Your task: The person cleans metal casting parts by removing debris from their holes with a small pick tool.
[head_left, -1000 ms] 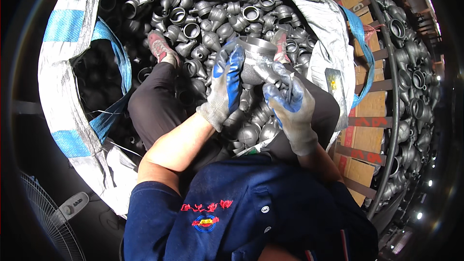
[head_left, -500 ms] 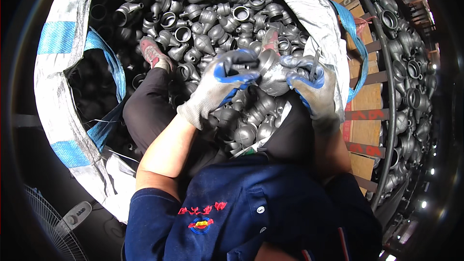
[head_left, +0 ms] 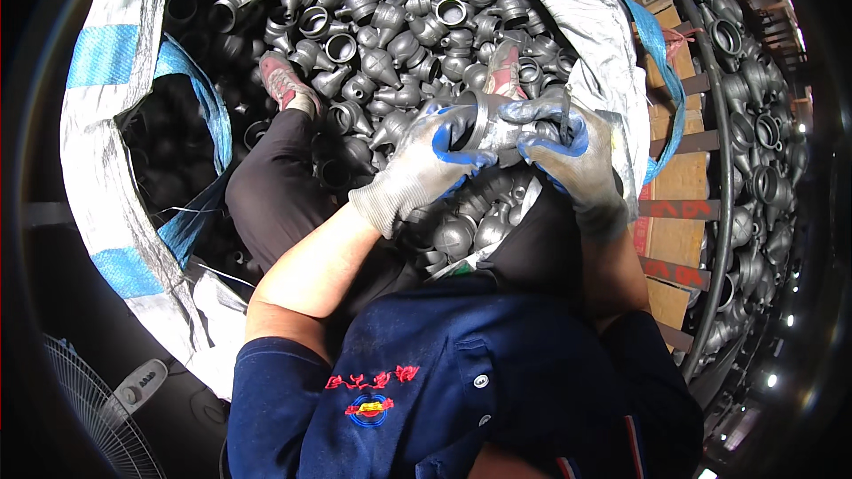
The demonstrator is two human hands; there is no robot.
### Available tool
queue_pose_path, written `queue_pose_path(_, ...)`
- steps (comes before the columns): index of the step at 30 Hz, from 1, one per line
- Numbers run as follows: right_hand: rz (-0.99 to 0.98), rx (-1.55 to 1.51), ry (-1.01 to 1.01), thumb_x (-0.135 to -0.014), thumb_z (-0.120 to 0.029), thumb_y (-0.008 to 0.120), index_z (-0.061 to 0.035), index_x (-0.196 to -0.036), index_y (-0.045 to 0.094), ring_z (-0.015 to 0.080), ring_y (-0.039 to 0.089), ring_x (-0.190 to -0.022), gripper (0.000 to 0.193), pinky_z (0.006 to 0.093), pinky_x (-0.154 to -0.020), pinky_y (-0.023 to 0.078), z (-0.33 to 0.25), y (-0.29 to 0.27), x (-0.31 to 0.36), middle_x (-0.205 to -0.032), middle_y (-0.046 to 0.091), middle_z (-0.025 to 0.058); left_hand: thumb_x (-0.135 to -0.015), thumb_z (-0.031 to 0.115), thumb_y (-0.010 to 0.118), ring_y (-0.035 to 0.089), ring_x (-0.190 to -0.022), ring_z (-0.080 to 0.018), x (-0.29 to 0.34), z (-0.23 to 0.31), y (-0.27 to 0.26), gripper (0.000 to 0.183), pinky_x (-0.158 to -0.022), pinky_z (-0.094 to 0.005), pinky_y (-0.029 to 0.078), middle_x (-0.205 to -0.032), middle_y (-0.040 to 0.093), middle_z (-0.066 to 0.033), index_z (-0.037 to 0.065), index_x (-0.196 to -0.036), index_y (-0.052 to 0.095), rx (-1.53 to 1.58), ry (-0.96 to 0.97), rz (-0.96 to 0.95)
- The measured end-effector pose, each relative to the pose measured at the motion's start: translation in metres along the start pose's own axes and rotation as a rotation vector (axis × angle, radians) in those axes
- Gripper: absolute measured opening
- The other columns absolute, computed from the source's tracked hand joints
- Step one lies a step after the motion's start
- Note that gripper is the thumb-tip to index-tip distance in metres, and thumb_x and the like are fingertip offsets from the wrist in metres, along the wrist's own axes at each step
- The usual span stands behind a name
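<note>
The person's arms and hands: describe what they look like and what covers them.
The left hand and right hand wear pale grey knit gloves, blue-coated on the palm side and smudged dark. Knit cuffs cover the wrists; forearms are bare below short navy sleeves.

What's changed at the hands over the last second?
The grey fitting, earlier opening upward, has turned its rim toward the left hand. The right hand has moved forward and rightward; both hands hold the fitting. The pile of fittings and white sack stayed put.
</note>
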State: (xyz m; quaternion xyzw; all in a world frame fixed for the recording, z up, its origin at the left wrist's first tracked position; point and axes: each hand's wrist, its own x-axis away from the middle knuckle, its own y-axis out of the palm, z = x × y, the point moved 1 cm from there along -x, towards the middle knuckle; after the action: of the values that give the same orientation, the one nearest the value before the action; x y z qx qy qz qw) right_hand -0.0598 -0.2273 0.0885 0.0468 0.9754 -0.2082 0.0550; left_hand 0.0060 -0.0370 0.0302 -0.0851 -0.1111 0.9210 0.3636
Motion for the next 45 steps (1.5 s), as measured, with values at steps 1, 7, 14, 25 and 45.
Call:
queue_pose_path(1,-0.006,0.009,-0.011,-0.073,-0.002,0.072,0.0009,-0.1,0.066,0.0104,0.06,-0.081,0.028,0.0274,-0.074,0.05,-0.002,0.001,-0.001,-0.086,0.063,0.0045,-0.08,0.005,0.072,0.059,-0.101,-0.0148,-0.002,-0.002,-0.001,0.044,-0.091,-0.0316,0.048,-0.111,0.065,-0.0079,-0.001,-0.121,0.059,0.147,-0.032,-0.035)
queue_pose_path(7,0.051,-0.624,0.228,-0.093,-0.014,0.058,0.0032,-0.105,0.065,0.0005,0.046,-0.056,0.022,0.0172,-0.052,0.037,-0.022,-0.006,-0.008,-0.072,0.058,-0.0018,-0.085,-0.002,0.064,0.062,-0.085,-0.0073,0.003,-0.003,-0.003,0.032,-0.072,-0.0225,0.052,-0.1,0.067,-0.003,0.002,-0.116,0.063,0.707,-0.212,0.0)
queue_pose_path(14,0.404,-0.243,0.099,-0.103,-0.035,0.04,0.0053,-0.102,0.067,0.0047,0.05,-0.059,0.048,0.0211,-0.052,0.036,-0.04,-0.001,-0.015,-0.07,0.061,0.0029,-0.084,-0.002,0.064,0.061,-0.074,-0.0063,0.001,0.005,-0.006,0.034,-0.061,-0.0214,0.051,-0.093,0.068,-0.0019,0.001,-0.117,0.062,0.642,-0.252,-0.06)
queue_pose_path(25,0.111,-0.17,0.035,-0.091,-0.009,0.065,0.0029,-0.121,0.06,0.0107,0.063,-0.084,0.032,0.0236,-0.078,0.052,-0.048,0.01,-0.021,-0.101,0.068,0.0088,-0.085,-0.002,0.061,0.062,-0.075,-0.0087,0.002,0.007,-0.007,0.031,-0.064,-0.0235,0.052,-0.094,0.068,-0.0039,0.0,-0.116,0.062,0.413,-0.054,-0.069)
queue_pose_path(45,-0.144,0.086,0.124,-0.09,-0.01,0.061,-0.0028,-0.103,0.068,0.0115,0.062,-0.068,0.017,0.0261,-0.061,0.05,-0.02,0.007,-0.029,-0.079,0.068,0.0064,-0.087,0.007,0.062,0.062,-0.09,-0.0123,0.0,-0.001,-0.001,0.029,-0.081,-0.029,0.052,-0.102,0.067,-0.0074,-0.001,-0.114,0.063,0.12,0.009,-0.07)
